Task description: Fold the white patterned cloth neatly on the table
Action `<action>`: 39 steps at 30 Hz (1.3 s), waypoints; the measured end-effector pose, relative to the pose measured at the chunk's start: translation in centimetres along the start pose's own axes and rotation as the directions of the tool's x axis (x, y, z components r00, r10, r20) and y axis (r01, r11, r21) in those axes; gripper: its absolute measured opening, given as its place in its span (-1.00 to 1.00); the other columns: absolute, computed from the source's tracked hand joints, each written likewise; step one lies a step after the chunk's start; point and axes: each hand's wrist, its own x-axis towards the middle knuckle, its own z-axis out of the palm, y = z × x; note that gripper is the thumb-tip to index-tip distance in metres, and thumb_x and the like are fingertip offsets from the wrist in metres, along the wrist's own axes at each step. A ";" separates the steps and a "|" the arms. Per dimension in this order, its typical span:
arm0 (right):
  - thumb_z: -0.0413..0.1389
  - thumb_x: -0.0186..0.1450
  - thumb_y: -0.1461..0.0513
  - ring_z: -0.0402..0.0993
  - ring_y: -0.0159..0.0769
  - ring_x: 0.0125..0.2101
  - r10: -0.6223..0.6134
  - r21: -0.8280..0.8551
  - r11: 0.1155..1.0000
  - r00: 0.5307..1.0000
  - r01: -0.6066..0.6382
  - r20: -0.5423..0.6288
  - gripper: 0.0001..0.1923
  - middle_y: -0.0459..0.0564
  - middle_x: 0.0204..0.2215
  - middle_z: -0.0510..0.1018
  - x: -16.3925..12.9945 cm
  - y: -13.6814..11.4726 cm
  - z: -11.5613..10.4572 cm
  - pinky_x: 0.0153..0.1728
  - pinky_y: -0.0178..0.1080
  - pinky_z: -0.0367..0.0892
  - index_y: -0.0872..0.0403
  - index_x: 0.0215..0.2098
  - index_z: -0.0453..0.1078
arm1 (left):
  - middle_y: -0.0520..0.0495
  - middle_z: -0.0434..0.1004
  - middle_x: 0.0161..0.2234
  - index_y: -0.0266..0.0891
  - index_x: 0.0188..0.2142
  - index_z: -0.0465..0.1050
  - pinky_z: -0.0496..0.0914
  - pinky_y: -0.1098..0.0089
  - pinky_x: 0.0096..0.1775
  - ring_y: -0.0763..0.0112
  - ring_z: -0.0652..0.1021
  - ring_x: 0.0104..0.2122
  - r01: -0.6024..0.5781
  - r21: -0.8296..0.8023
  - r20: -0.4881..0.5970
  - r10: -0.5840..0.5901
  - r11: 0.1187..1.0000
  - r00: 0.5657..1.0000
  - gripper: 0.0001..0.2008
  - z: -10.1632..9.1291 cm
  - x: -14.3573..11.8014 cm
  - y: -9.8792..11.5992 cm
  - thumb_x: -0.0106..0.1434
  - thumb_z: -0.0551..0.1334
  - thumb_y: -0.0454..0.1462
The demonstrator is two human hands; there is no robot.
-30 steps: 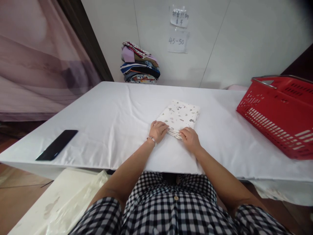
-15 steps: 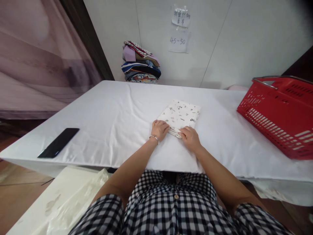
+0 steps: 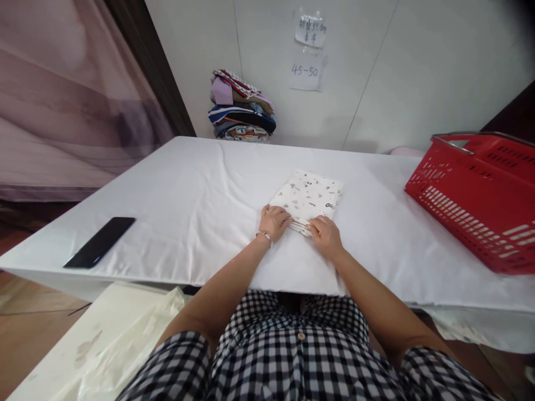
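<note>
A white cloth (image 3: 311, 192) with small dark printed figures lies folded into a flat, layered rectangle on the white-covered table (image 3: 184, 195). At its near left corner, my left hand (image 3: 275, 221) grips the folded edge with the fingers curled over the top. My right hand (image 3: 326, 234) holds the near right corner the same way, thumb and fingers closed on the layers. Between the two hands the stacked folds of the near edge show. A bracelet (image 3: 264, 236) circles my left wrist. The cloth's underside is hidden.
A black phone (image 3: 102, 242) lies on the table's left side. On the right stands a red plastic basket (image 3: 472, 195) with a metal handle. Beyond the far edge is a pile of folded fabrics (image 3: 242, 108) against the wall, below and left of paper signs (image 3: 307, 69).
</note>
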 end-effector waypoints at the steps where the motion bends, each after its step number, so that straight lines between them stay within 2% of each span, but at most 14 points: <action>1: -0.08 0.32 0.21 0.28 -0.26 -0.34 -0.001 -0.005 1.000 1.000 0.001 0.003 -0.78 -0.02 -0.41 0.41 0.0 0.0 0.0 -0.29 -0.22 0.17 0.03 -0.32 0.40 | -0.01 0.47 -0.23 -0.08 -0.28 0.48 -0.02 0.06 0.14 0.31 0.40 -0.11 0.002 -0.002 0.000 -0.002 1.000 1.000 -0.81 0.0 0.0 0.0 0.25 0.10 -0.17; 7: -0.08 0.31 0.21 0.28 -0.25 -0.34 0.004 -0.011 1.000 1.000 -0.004 0.016 -0.78 -0.02 -0.41 0.41 0.1 -0.1 -0.1 -0.27 -0.22 0.16 0.03 -0.32 0.40 | -0.01 0.47 -0.21 -0.08 -0.25 0.46 -0.04 0.07 0.15 0.33 0.39 -0.10 -0.002 -0.002 0.001 0.002 1.000 1.000 -0.78 -0.2 -0.2 0.2 0.28 0.04 -0.22; 11: -0.07 0.31 0.21 0.28 -0.25 -0.33 -0.006 -0.007 1.000 1.000 0.006 0.009 -0.79 -0.02 -0.40 0.42 0.0 0.0 0.1 -0.27 -0.22 0.16 0.04 -0.31 0.40 | -0.03 0.46 -0.15 -0.08 -0.12 0.42 -0.07 0.03 0.16 0.27 0.39 -0.07 -0.037 -0.013 0.001 0.037 0.999 0.999 -0.74 -0.3 -0.4 0.3 0.21 0.15 -0.13; 14: -0.06 0.31 0.21 0.28 -0.26 -0.33 -0.016 -0.013 1.000 1.000 0.016 0.004 -0.79 -0.02 -0.40 0.42 0.0 0.1 0.1 -0.29 -0.23 0.15 0.04 -0.31 0.41 | -0.02 0.46 -0.16 -0.07 -0.17 0.44 -0.09 0.00 0.16 0.26 0.38 -0.07 -0.028 0.011 0.027 0.027 1.000 0.999 -0.75 -0.3 -0.3 0.4 0.18 0.18 -0.09; 18: -0.07 0.31 0.22 0.27 -0.27 -0.34 -0.026 0.001 1.000 1.000 0.026 0.006 -0.79 -0.02 -0.41 0.41 0.1 0.0 0.0 -0.28 -0.23 0.14 0.06 -0.32 0.41 | 0.01 0.46 -0.18 -0.07 -0.23 0.44 -0.07 -0.01 0.16 0.29 0.39 -0.09 -0.011 0.050 0.040 0.009 0.999 0.999 -0.82 -0.1 -0.1 0.4 0.24 0.10 -0.18; 26: -0.04 0.31 0.21 0.27 -0.27 -0.33 -0.023 0.014 1.000 1.000 0.023 0.010 -0.81 -0.03 -0.40 0.42 0.1 0.0 -0.1 -0.27 -0.24 0.14 0.05 -0.32 0.40 | -0.01 0.46 -0.16 -0.08 -0.14 0.41 -0.08 0.00 0.17 0.32 0.39 -0.08 -0.069 0.060 0.013 0.068 0.996 0.998 -0.74 0.0 -0.4 0.3 0.26 0.03 -0.32; 29: -0.05 0.31 0.21 0.27 -0.27 -0.32 -0.034 0.005 0.999 0.999 0.034 0.007 -0.80 -0.03 -0.40 0.42 0.1 0.1 0.0 -0.27 -0.23 0.14 0.06 -0.30 0.40 | -0.03 0.45 -0.14 -0.07 -0.09 0.39 -0.10 -0.03 0.17 0.29 0.38 -0.07 -0.064 0.031 0.019 0.064 0.997 0.998 -0.74 -0.2 -0.5 0.4 0.23 0.10 -0.22; 32: -0.07 0.32 0.21 0.27 -0.27 -0.33 -0.041 -0.006 0.999 0.999 0.041 0.010 -0.79 -0.02 -0.40 0.42 0.1 0.1 0.1 -0.27 -0.23 0.13 0.06 -0.31 0.40 | -0.02 0.46 -0.15 -0.06 -0.15 0.42 -0.10 -0.05 0.16 0.26 0.39 -0.08 -0.041 0.025 0.036 0.041 0.999 0.999 -0.77 -0.2 -0.3 0.5 0.20 0.14 -0.14; 35: -0.08 0.33 0.21 0.26 -0.27 -0.34 -0.051 -0.020 0.998 0.999 0.051 0.019 -0.77 -0.02 -0.40 0.41 0.1 0.1 0.1 -0.28 -0.23 0.13 0.05 -0.33 0.40 | 0.00 0.46 -0.19 -0.06 -0.21 0.44 -0.09 -0.07 0.15 0.28 0.40 -0.09 -0.032 0.046 0.043 0.030 0.998 0.999 -0.81 0.0 -0.2 0.5 0.24 0.09 -0.20; 39: -0.07 0.33 0.19 0.26 -0.27 -0.34 -0.068 -0.037 0.997 0.997 0.069 0.018 -0.76 -0.02 -0.41 0.40 0.1 0.1 0.0 -0.28 -0.23 0.14 0.06 -0.34 0.41 | -0.01 0.47 -0.19 -0.07 -0.19 0.43 -0.08 -0.06 0.15 0.29 0.40 -0.09 -0.052 0.071 0.027 0.050 0.996 0.998 -0.79 0.1 -0.2 0.4 0.26 0.06 -0.27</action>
